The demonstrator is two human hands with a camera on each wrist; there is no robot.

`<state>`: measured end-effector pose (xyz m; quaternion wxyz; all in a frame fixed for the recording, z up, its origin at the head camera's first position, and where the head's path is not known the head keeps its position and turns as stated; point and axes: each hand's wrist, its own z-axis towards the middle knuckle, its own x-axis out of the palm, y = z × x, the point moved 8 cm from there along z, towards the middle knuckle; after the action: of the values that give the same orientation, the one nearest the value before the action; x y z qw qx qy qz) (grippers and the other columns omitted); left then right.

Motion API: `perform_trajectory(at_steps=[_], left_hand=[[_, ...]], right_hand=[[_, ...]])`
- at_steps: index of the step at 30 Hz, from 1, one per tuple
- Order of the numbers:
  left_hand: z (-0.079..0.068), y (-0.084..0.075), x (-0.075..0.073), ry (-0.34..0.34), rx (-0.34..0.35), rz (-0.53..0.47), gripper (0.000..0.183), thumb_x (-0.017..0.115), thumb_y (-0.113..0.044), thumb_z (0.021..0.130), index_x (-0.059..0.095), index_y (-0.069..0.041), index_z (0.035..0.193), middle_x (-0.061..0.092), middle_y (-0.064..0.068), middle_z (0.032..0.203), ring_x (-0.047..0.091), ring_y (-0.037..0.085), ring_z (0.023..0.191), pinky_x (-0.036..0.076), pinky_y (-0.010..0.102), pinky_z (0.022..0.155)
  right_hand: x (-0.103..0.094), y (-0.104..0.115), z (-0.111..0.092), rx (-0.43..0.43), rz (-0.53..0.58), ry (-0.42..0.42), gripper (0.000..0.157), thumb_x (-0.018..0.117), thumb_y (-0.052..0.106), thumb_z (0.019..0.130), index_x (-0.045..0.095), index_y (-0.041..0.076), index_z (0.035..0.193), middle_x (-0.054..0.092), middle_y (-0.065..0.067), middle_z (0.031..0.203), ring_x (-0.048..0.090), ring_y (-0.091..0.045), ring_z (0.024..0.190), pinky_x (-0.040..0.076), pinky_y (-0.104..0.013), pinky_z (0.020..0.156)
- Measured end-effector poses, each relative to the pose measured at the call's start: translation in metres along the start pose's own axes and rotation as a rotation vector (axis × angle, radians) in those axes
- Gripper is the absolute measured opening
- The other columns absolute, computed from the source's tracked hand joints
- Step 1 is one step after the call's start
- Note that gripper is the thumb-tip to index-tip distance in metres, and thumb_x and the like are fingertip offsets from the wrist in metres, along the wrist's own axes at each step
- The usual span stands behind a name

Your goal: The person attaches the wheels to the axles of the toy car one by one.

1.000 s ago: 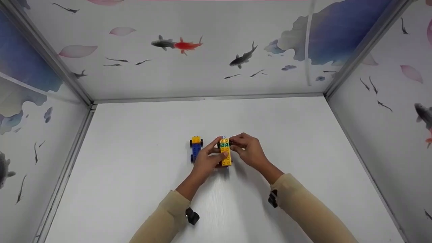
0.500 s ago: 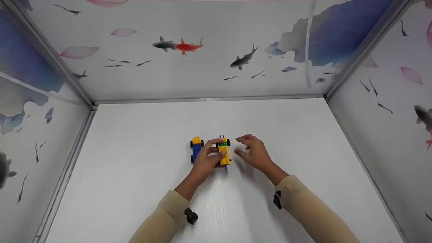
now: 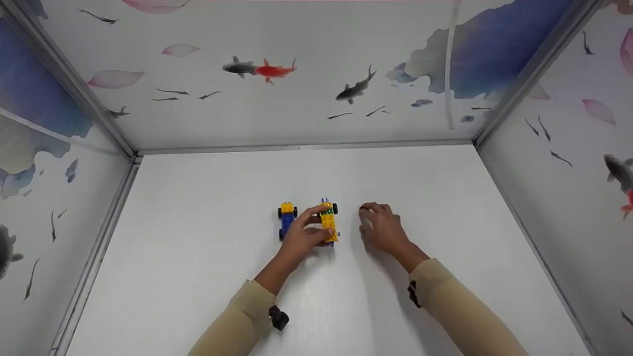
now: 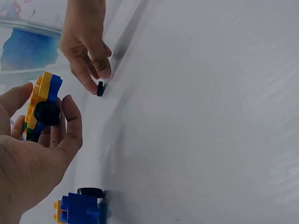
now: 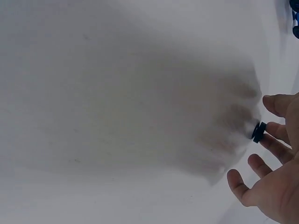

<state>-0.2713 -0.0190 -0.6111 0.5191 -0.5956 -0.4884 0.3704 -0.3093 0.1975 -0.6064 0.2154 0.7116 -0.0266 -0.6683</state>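
My left hand grips a building-block toy car with a yellow studded top, a green piece near its far end and blue underneath. In the left wrist view this car is between thumb and fingers, a black wheel facing the camera. On its right side in the head view, a wheel is at the far end and a bare blue peg at the near end. My right hand is low over the table, fingertips at a small black wheel, with the thumb apart from it.
A second block car, blue with a yellow front and black wheels, stands on the white table just left of my left hand. Panels printed with fish enclose the table at the back and both sides.
My right hand has come away from the held car, moved right and lowered to the small wheel. The car's far right wheel shows now. My left hand keeps its grip, nearly in place.
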Motion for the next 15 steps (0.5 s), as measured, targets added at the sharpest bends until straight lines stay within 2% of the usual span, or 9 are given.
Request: perform_trajectory(at_steps=[3, 8, 15], left_hand=[[-0.001, 0.0, 0.0, 0.019, 0.003, -0.018, 0.064, 0.087, -0.014, 0.097, 0.063, -0.033, 0.153, 0.062, 0.015, 0.141, 0.078, 0.024, 0.114, 0.069, 0.039, 0.094], [-0.002, 0.0, 0.0, 0.04, 0.005, -0.022, 0.07, 0.088, -0.009, 0.095, 0.061, -0.031, 0.156, 0.06, 0.016, 0.143, 0.076, 0.025, 0.117, 0.068, 0.039, 0.095], [-0.002, 0.0, -0.001, 0.043, -0.008, 0.003, 0.072, 0.089, -0.009, 0.094, 0.061, -0.034, 0.156, 0.059, 0.015, 0.145, 0.075, 0.025, 0.12, 0.068, 0.037, 0.096]], right_hand=[[-0.002, -0.003, 0.0, -0.013, -0.014, -0.031, 0.033, 0.074, 0.013, 0.105, 0.075, 0.004, 0.137, 0.067, -0.015, 0.146, 0.061, -0.043, 0.138, 0.059, -0.071, 0.098], [-0.007, -0.007, -0.001, -0.016, 0.057, -0.083, 0.015, 0.077, 0.002, 0.101, 0.081, 0.001, 0.115, 0.072, -0.016, 0.127, 0.068, -0.04, 0.12, 0.061, -0.063, 0.092], [-0.009, -0.012, -0.004, -0.007, 0.137, -0.108, 0.01, 0.075, -0.007, 0.098, 0.082, -0.002, 0.104, 0.073, -0.016, 0.116, 0.069, -0.038, 0.111, 0.062, -0.051, 0.097]])
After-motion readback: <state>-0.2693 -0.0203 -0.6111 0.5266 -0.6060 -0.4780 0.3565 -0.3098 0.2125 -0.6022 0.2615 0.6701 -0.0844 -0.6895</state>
